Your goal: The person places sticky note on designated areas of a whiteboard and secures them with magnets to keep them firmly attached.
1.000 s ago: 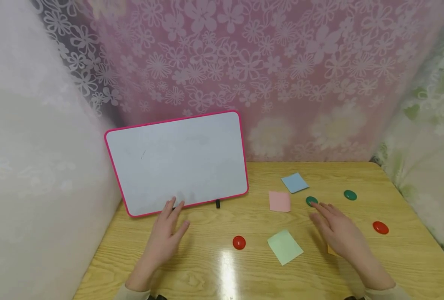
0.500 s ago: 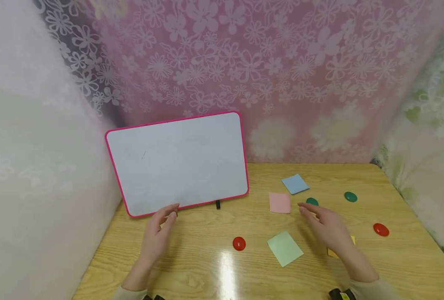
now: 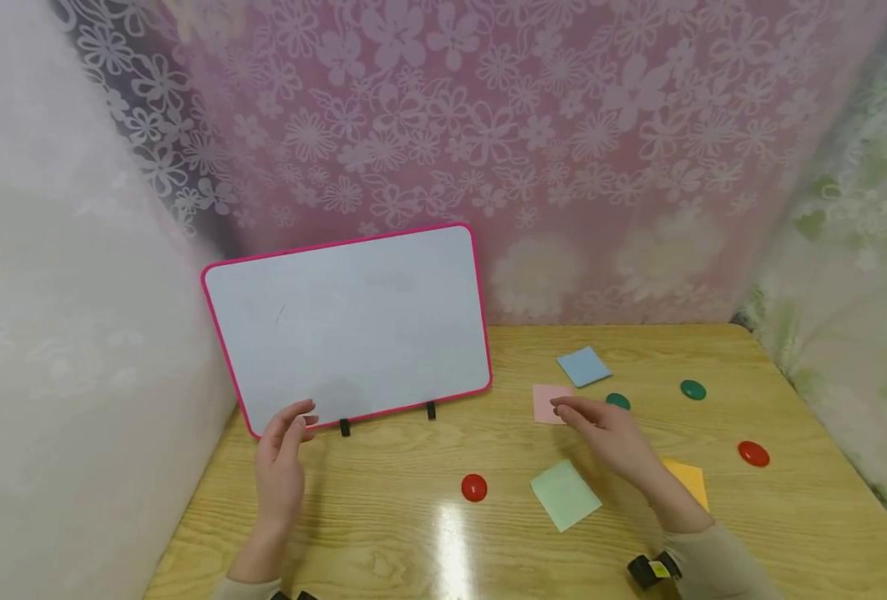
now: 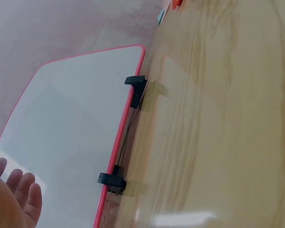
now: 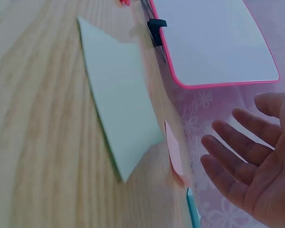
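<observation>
My left hand (image 3: 282, 475) hovers by the lower left corner of a pink-framed whiteboard (image 3: 353, 325), fingers loosely bent and holding nothing. That board leans on a stand with two black clips, one of them the clip (image 4: 112, 181) seen in the left wrist view. Over the table, my right hand (image 3: 612, 437) has its fingertips overlapping the pink sticky note (image 3: 544, 403) in the head view. The right wrist view shows that hand (image 5: 256, 161) with spread, relaxed fingers and a bare palm. Just left of its wrist lies a green sticky note (image 3: 566, 495).
A blue sticky note (image 3: 584, 367) lies behind the pink one, and an orange note (image 3: 689, 481) is partly under the right forearm. Green magnets (image 3: 693, 389) and red magnets (image 3: 754, 453) dot the wooden table (image 3: 383, 517). A patterned curtain (image 3: 601, 167) hangs behind.
Both hands have moved left. The right went from beside a green magnet to over the pink note, uncovering more of the orange note; the left slid off the board's left clip.
</observation>
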A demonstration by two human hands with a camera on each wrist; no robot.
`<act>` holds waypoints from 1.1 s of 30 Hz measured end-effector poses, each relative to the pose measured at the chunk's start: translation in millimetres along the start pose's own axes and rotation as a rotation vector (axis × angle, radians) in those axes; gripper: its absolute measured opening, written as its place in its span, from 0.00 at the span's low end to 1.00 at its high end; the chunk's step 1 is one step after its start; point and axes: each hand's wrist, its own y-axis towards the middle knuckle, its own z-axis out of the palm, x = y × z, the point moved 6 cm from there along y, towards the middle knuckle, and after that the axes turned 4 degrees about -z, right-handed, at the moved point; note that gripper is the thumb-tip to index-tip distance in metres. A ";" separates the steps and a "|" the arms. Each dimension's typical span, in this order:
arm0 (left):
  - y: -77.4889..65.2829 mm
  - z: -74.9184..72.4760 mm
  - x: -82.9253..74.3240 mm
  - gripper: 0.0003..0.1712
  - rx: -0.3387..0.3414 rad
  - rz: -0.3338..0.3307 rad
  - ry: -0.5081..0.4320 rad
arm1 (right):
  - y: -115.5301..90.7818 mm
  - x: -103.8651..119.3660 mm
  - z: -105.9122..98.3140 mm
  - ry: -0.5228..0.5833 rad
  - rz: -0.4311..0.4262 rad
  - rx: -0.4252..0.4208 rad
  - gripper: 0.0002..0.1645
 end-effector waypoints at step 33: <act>48.1 -64.1 17.7 0.40 -0.287 -0.238 0.100 | 108.2 12.5 52.1 0.389 0.172 -0.004 0.33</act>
